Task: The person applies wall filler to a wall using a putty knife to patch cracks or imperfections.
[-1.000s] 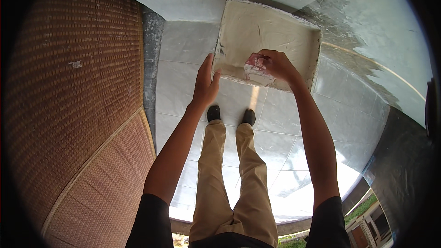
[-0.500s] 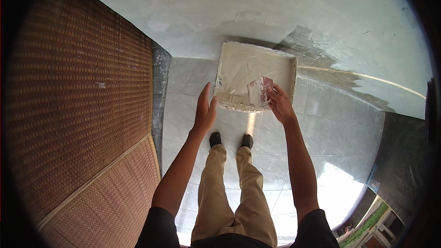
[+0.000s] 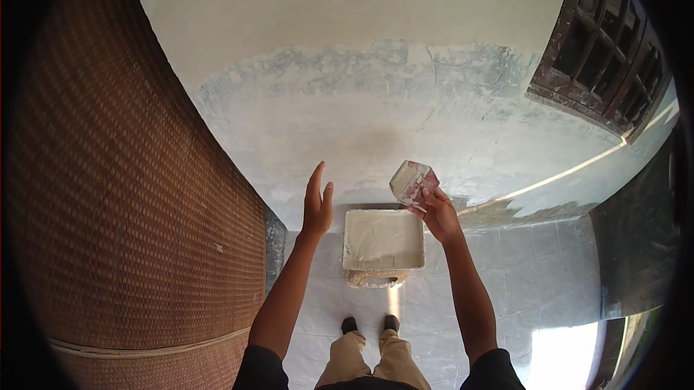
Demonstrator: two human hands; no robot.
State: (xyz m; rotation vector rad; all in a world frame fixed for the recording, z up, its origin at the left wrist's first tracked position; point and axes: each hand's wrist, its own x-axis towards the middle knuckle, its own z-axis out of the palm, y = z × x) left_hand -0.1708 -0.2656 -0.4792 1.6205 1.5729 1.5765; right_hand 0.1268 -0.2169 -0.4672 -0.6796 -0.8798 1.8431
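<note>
- Grips a flat spreader (image 3: 410, 179) between thumb and fingers of the right hand (image 3: 439, 215), just off the middle of the view toward 3 o'clock.
- Looks thin, angular and straight-edged, with several distinct corners.
- Shows reddish-pink on the spreader's 3 o'clock side, next to the fingertips; elsewhere wears a broken, uneven smear of whitish paste, palest toward 11 o'clock.
- Hangs near the tray's far corner, at 1 o'clock from the tray's middle; cannot be told here whether touching the wall or short of it.
- Reaches up at 7 to 8 o'clock from centre with the left hand (image 3: 316, 208), fingers straight and thumb spread away from them, well apart from the spreader.
- Below, at 5 o'clock, a shallow rectangular tray (image 3: 383, 268) with a pale, crusted rim.
- Inside the tray, a layer of cream-grey paste (image 3: 383, 237), creased and ridged on top.
- Under the tray's 6 o'clock edge, a paste-caked support (image 3: 377, 279).
- Across 12 o'clock, a pale wall (image 3: 347, 122) with a patchy grey band.
- At 2 o'clock, a dark window frame (image 3: 575, 93).
- Along 9 o'clock, brown woven matting (image 3: 152, 195).
- Down toward 6 o'clock, grey floor tiles (image 3: 499, 296), dark shoes (image 3: 350, 325) and tan trousers (image 3: 347, 357).
</note>
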